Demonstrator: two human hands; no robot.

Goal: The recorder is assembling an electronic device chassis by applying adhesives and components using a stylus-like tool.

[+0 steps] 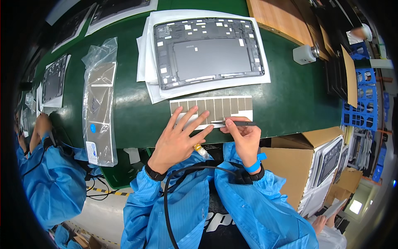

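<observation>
A white sheet of grey-brown rectangular stickers lies near the front edge of the green table. My left hand rests on it with fingers spread flat, holding nothing. Between the thumb and fingers of my right hand is a pair of dark tweezers, its tips pointing left at the lower part of the sheet. Just beyond the sheet, a black tablet housing dotted with small white pieces lies on white foam sheets.
To the left is a clear bag of similar sticker sheets. A white bottle stands at the right, near a wooden board. A cardboard box sits below the table's right edge. A co-worker in blue works at the left.
</observation>
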